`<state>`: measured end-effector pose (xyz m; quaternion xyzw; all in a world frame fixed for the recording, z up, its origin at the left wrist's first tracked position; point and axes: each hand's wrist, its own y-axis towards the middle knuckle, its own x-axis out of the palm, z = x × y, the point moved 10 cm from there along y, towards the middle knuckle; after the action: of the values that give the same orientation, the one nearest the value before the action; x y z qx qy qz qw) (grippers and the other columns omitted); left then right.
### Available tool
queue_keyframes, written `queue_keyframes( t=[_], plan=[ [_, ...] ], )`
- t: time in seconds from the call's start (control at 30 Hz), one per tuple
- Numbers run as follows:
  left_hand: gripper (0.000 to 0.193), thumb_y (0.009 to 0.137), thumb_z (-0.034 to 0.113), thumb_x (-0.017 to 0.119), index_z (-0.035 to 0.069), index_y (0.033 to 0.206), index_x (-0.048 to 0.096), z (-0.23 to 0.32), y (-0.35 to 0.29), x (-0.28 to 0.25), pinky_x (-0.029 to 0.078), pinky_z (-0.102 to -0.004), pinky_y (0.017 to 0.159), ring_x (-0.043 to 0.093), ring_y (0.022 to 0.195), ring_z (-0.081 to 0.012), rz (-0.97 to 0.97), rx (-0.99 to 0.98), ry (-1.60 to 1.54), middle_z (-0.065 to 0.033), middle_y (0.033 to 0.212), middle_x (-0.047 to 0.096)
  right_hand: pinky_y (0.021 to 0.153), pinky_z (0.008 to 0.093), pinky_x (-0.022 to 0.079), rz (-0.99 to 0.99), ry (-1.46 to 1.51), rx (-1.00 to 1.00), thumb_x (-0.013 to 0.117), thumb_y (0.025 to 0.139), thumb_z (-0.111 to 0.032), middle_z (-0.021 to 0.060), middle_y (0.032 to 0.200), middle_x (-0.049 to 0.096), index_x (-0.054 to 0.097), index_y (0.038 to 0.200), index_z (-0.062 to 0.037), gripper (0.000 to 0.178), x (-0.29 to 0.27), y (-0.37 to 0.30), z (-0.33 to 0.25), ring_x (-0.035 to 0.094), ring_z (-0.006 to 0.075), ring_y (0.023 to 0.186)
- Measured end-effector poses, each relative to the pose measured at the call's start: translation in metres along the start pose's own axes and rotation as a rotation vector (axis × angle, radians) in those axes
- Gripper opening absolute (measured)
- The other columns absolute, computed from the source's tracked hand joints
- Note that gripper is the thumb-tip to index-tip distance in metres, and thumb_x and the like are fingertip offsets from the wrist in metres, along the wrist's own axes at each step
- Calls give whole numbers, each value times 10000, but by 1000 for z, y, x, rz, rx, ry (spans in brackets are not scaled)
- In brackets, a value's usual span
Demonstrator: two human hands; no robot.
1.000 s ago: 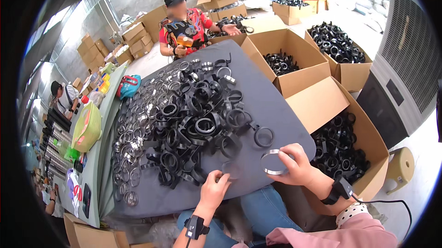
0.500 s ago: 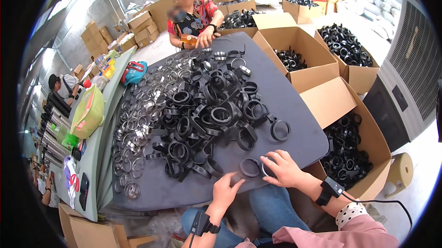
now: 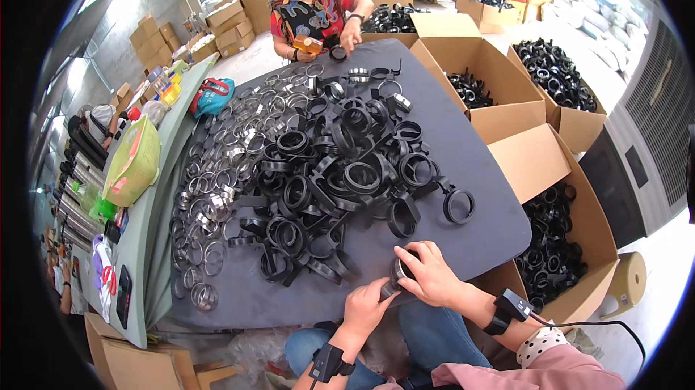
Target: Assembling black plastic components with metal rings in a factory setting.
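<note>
Close to the near edge of the table, my left hand (image 3: pixel 366 307) and my right hand (image 3: pixel 431 274) meet around a black ring (image 3: pixel 397 273). The right fingers curl over its top and side. My left thumb and fingers pinch the lower edge of a ring part there; where one part ends and the other begins is hidden. Just beyond my hands spreads a heap of black ring clamps (image 3: pixel 340 173) with straight tabs. One black ring clamp (image 3: pixel 458 206) lies at the heap's right side. Shiny metal rings (image 3: pixel 217 205) are scattered left of the heap.
Across the table a person (image 3: pixel 318 14) holds an orange tool (image 3: pixel 308 44) and a black ring. Open cardboard boxes (image 3: pixel 539 162) with black clamps stand along the right side. A green side table (image 3: pixel 145 245) bearing a basket (image 3: pixel 134 166) is at left. A stool (image 3: pixel 628 285) stands at right.
My hands have come together, and the two ring parts that were side by side now meet between them. The person across has drawn a black ring nearer the orange tool.
</note>
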<state>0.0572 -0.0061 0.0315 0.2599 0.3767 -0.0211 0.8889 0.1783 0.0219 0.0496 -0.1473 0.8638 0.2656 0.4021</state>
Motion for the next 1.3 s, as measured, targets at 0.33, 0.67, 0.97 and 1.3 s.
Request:
queue_keyframes(
  t=[0.33, 0.67, 0.97, 1.3],
  plan=[
    [339, 738, 245, 786, 38, 969, 649, -10, 2, 3, 510, -359, 572, 648, 646, -289, -54, -64, -43, -122, 754, 665, 941, 494, 350, -61, -57, -38, 689, 764, -279, 215, 1207, 442, 425, 1344, -5, 694, 12, 6, -2, 424, 391, 1104],
    [351, 766, 295, 766, 49, 987, 649, -16, -2, 4, 508, -353, 555, 647, 609, -291, -63, -98, -47, -111, 698, 654, 879, 454, 366, -39, 2, -11, 584, 824, -264, 205, 1132, 467, 483, 1273, 17, 539, 18, 11, -3, 457, 356, 1005],
    [390, 711, 193, 815, 22, 1008, 630, -5, 4, -53, 545, -300, 608, 669, 702, -206, 97, -21, -212, -111, 890, 661, 848, 457, 444, 493, -129, -129, 594, 735, -140, 175, 1049, 573, 560, 1136, 3, 427, -121, 36, 27, 523, 368, 977],
    [164, 768, 26, 715, 36, 907, 629, -68, 21, -138, 474, -272, 515, 584, 559, -169, 589, -117, 11, -97, 849, 627, 915, 523, 435, 209, -704, 687, 452, 951, -356, 244, 1172, 555, 570, 1188, -33, 418, -122, 137, 345, 523, 460, 1058]
  ],
)
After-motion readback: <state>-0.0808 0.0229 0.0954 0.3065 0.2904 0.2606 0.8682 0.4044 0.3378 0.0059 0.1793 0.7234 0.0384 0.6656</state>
